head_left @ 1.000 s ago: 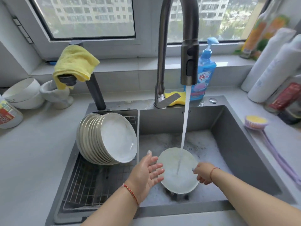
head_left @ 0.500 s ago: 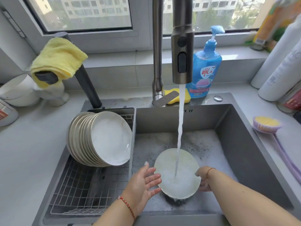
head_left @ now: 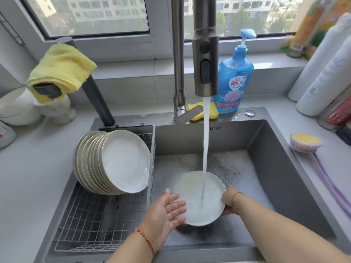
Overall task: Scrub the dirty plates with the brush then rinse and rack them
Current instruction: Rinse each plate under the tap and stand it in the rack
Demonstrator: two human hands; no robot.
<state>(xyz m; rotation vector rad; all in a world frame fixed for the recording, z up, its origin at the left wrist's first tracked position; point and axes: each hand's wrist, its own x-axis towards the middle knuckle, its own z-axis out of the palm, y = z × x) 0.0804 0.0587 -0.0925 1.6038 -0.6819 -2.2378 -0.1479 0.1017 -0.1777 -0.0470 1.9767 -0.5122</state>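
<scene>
under the running tap's white stream [head_left: 205, 141], low in the grey steel sink [head_left: 275, 168], i see the round white plate [head_left: 193, 204] tilted over the foamy basin floor. my right hand [head_left: 228, 201] has its grip clenched on the plate's right rim. my left hand [head_left: 164, 209] is released, fingers straight and spread against the left rim. just left, a row of white plates [head_left: 114, 162] stands on edge in the wire rack [head_left: 95, 224]. on the desk [head_left: 28, 177] to the right lies the lilac long-handled brush with a yellow head [head_left: 305, 142], well apart from both hands.
</scene>
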